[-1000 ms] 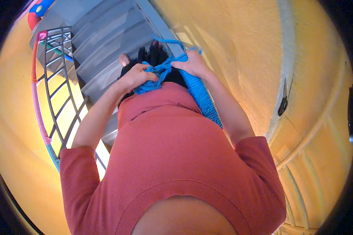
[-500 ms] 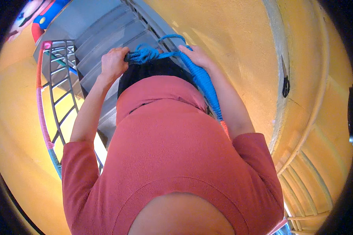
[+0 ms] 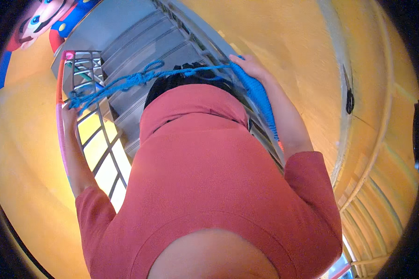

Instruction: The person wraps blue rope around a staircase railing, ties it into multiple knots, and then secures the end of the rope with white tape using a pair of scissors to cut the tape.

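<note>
Cord (image 3: 129, 81) is gripped by the left hand (image 3: 70, 113), wrapped rail (image 3: 260, 98) by the right hand (image 3: 249, 66), fingers curled. Knots (image 3: 141, 76) could be jammed by pulling.

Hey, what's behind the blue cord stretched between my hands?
Grey stairs, black clothing and part of a dark railing show behind the blue cord. Its bunch at your left hand hides what's directly behind.

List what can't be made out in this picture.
Head view: left hand, its grip mostly hidden by blue yarn.
Head view: right hand, its underside hidden by the hand itself.
Head view: whatever lies beneath the blue wrapping, covered by it.
Head view: dark object at far right, cut off by the black rim.
</note>
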{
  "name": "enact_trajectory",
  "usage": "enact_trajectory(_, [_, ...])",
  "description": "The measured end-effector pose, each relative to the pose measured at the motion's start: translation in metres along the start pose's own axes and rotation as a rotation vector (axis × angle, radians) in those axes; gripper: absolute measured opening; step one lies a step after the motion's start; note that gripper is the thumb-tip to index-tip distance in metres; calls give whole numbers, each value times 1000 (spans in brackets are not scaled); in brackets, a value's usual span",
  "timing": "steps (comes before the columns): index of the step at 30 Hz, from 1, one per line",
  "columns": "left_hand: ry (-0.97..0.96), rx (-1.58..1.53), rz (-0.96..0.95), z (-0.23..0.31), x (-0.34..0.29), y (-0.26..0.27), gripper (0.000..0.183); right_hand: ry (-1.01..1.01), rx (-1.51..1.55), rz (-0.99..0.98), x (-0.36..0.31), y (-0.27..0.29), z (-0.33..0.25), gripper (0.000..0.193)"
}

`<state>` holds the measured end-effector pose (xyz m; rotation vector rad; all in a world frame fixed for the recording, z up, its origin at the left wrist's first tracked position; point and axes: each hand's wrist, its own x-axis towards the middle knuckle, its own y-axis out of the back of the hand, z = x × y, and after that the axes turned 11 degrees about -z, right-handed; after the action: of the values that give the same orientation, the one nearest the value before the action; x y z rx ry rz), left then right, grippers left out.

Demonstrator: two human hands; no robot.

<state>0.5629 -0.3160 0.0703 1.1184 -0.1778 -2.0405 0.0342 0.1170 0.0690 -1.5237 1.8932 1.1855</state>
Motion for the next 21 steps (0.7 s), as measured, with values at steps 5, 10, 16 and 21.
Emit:
enact_trajectory(5, [-501,-945,-8,17,14,65,20,-101,111,-41,-2,7,17,69])
enact_trajectory(10, [-177,-1015,624,-128,-48,320,32,-48,249,-148,8,4,0,57])
enact_trajectory(16, [-78,-782,1008,-172,-147,409,35,-102,403,-194,-8,8,2,45])
enact_trajectory(21, [9,-766,1116,-186,-234,393,25,-92,353,-181,2,8,8,44])
